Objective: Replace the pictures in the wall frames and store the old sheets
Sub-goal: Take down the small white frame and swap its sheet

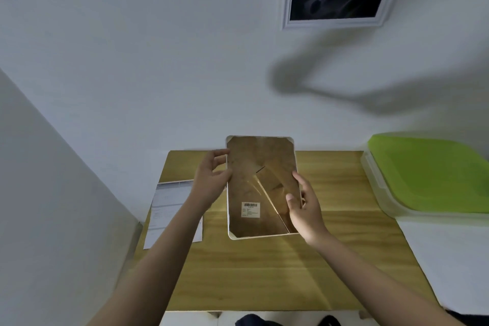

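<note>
Matt wood table (330, 259), prob. fibreboard frame back (254, 167)

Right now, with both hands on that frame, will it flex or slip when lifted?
The picture frame probably stays stiff: its brown backing board looks flat, edges straight. The left hand and right hand grip opposite edges, so slipping seems unlikely. The unfolded stand flap may swing. Any glass in front is hidden, so treat it as fragile.

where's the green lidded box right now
In the head view the green-lidded box sits at the far right, just beyond the wooden table's right edge, against the wall.

Frame (260, 188) above table (264, 272), sheet (169, 209) left.
</note>
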